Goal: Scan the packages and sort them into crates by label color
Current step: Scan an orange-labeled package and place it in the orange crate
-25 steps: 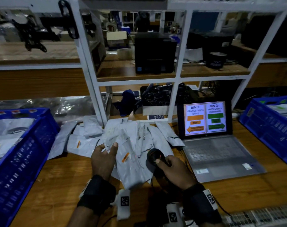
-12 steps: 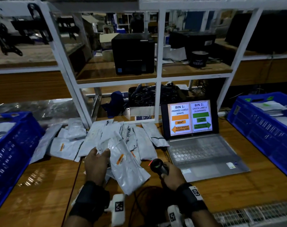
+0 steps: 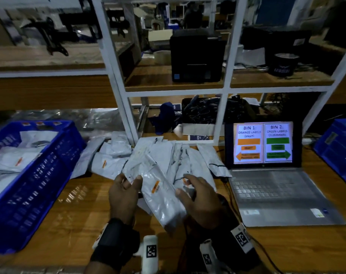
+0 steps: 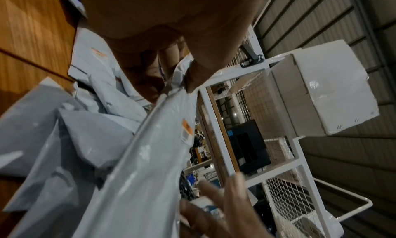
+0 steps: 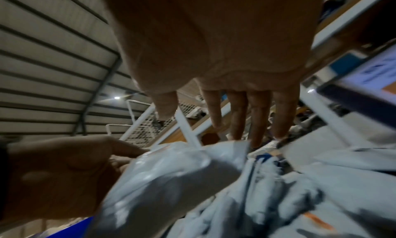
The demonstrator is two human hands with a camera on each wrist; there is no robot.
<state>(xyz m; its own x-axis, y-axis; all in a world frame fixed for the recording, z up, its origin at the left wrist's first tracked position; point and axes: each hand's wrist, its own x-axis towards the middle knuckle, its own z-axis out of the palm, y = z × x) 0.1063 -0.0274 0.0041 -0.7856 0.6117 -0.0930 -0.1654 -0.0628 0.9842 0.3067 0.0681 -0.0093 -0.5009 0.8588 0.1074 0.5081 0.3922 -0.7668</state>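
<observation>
Currently my left hand pinches the top edge of a grey package bearing an orange label, held just above the unsorted pile on the bench. My right hand is released, fingers straight beside the package, grasping nothing. Progress: several orange-labelled packages already lie in the left crate; the right crate is mostly out of view. Remaining, as I judge: deposit this package left, then process the pile.

Warehouse packing station: crates, shelving
</observation>
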